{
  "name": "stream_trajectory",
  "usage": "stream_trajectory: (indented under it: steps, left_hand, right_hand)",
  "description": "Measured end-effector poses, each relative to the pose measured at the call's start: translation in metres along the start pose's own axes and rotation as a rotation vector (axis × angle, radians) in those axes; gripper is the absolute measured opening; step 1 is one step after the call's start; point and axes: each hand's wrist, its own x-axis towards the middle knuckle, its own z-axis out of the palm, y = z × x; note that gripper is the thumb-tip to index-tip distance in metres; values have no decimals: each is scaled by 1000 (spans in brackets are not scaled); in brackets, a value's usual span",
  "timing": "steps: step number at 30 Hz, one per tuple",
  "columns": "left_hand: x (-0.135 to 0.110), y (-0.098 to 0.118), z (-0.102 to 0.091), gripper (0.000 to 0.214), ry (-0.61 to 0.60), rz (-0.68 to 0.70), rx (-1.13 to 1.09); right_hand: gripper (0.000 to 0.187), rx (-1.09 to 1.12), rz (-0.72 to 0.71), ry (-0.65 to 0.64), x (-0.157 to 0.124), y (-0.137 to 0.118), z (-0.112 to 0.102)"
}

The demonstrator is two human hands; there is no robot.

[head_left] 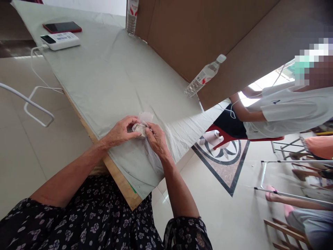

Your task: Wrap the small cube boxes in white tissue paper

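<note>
A small off-white bundle [139,128], loosely wrapped in thin, crumpled, see-through material, sits low over the table near its corner. The left side of it is pinched between the thumb and fingers of my left hand [121,132]. My right hand [156,139] grips its right edge with thumb and forefinger. A pale flap [146,117] of thin sheet sticks up behind the bundle. What lies inside the wrap cannot be made out. Under both hands is the table's pale, wrinkled plastic cover [104,80].
A large cardboard panel [187,34] stands along the right side, with a water bottle [204,76] by its near end and another bottle [132,17] farther back. A phone [62,26] and a white power bank [61,41] lie far left. A person in a white shirt [293,111] sits beyond the panel.
</note>
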Motion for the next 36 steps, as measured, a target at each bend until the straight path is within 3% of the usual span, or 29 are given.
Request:
stream_trajectory:
  steps: [7,11,15,17,19,23,26,30,36]
  left_hand:
    - [4,3,-6,56,-82,33,51]
    - [6,4,-8,47,-117,81,139]
    - [6,4,-9,42,-107,34,153]
    - [6,4,-9,42,-119,24,139]
    - [6,7,-10,43,-135,16,125]
    - [7,11,-10,42,-126,-22,104]
    - [9,12,-10,44,-138,-75,72]
    - [13,14,-10,46,-159,-142,-7]
    - [19,14,-8,50,-134,-180,-132]
  right_hand:
    - [31,-21,-71,-151,11,-3,-12]
    - [29,-27,-44,-142,10,-5,-11]
    - [25,55,47,23,5,-4,-10]
    - [29,97,117,157,6,2,-11]
    - [40,166,191,201,12,10,-11]
    - [56,422,284,65,29,22,-2]
    - [36,567,271,29,35,20,6]
    - [26,610,261,41,28,8,5]
    - [48,534,241,-59,15,-1,-8]
